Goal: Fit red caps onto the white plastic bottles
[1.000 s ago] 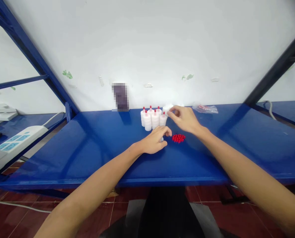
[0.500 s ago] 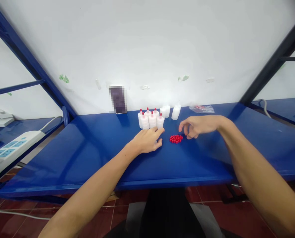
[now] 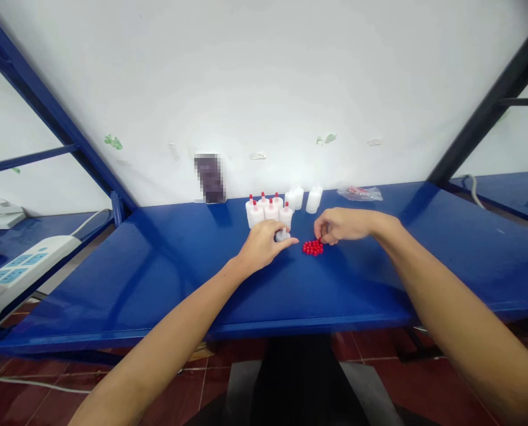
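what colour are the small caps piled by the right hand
The small caps by the right hand are bright red, seen best in the head view.

Left hand [image 3: 264, 244]: curls around a pale nozzle piece [image 3: 283, 235], near side of the capped bottles [image 3: 258, 214]
Right hand [image 3: 341, 225]: fingertips at the right edge of the red caps [image 3: 312, 247]
Capped bottles: white, red-tipped, upright, grouped
White bottles [image 3: 314, 200]: far side, right of the capped ones
Plastic bag [image 3: 360, 193]: far right of them, on the blue table [image 3: 166, 260]
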`<action>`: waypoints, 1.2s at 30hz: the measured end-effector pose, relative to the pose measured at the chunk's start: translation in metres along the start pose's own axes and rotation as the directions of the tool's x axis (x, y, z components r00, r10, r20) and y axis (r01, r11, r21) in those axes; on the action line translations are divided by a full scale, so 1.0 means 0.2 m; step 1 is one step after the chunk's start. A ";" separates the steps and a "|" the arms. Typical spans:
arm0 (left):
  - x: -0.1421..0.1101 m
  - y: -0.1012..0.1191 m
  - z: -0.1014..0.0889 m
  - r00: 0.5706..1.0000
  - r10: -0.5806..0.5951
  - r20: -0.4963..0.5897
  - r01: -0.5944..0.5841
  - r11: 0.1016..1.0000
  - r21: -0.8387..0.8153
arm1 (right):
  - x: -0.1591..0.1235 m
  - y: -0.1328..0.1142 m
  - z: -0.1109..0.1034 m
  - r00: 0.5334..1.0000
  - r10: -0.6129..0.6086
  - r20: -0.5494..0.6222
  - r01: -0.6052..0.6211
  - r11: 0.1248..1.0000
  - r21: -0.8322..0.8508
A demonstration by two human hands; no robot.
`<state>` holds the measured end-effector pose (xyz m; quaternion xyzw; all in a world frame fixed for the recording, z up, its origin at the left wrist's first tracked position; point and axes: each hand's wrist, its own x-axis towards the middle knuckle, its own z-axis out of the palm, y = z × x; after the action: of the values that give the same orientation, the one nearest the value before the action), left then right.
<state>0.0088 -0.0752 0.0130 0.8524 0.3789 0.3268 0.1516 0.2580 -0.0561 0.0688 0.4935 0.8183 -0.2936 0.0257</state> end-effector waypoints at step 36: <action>-0.02 0.04 -0.03 0.977 0.017 -0.213 -0.096 0.925 -0.367 | 0.12 -0.38 0.32 0.619 -0.404 -0.673 0.630 0.767 0.120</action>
<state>0.0067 -0.0839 0.0197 0.7799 0.2980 0.4838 0.2624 0.1678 -0.0952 0.0431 0.2956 0.8236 -0.2503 -0.4142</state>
